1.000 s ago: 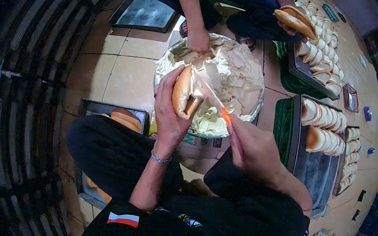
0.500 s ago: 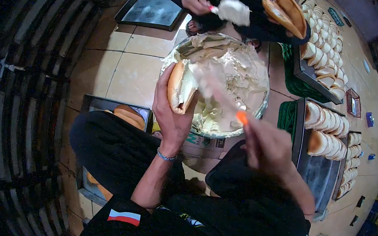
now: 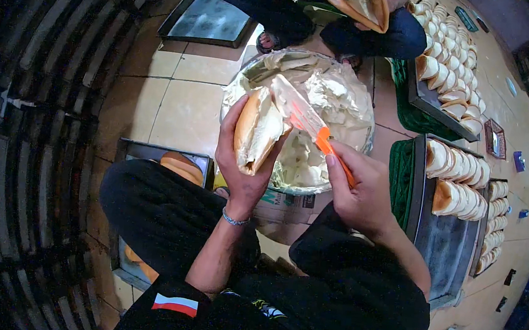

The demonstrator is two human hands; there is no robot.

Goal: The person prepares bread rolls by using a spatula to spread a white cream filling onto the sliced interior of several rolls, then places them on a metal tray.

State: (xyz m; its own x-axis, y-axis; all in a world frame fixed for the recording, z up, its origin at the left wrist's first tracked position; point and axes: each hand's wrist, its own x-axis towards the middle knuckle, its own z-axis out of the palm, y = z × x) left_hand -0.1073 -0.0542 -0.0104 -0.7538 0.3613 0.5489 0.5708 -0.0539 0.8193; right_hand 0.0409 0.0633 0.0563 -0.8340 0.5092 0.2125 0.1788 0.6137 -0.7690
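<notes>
A split bread bun (image 3: 247, 124) rests in my left hand (image 3: 242, 179), its open side up and coated with pale cream (image 3: 263, 133). My fingers and thumb wrap round both its sides. My right hand (image 3: 365, 188) grips the orange handle of a spatula (image 3: 308, 119). The spatula's cream-smeared blade is just above and right of the bun; whether it touches the bun, I cannot tell. Below both hands stands a large round tub (image 3: 368, 140) of whipped cream (image 3: 333, 95), its surface scooped into ridges.
Across the tub, another person holds an open, cream-spread bun (image 3: 359, 4). Trays of filled buns (image 3: 456, 179) stand at the right, with more rows (image 3: 449, 62) behind. Left lie a metal tray (image 3: 212, 18) and a box of plain buns (image 3: 180, 166). Dark slats (image 3: 25, 108) line the left side.
The spatula has moved left and up, closer to the bun, and its blur is gone. The bun shows more cream. The other person's spatula and bun have moved up, partly out of view.
</notes>
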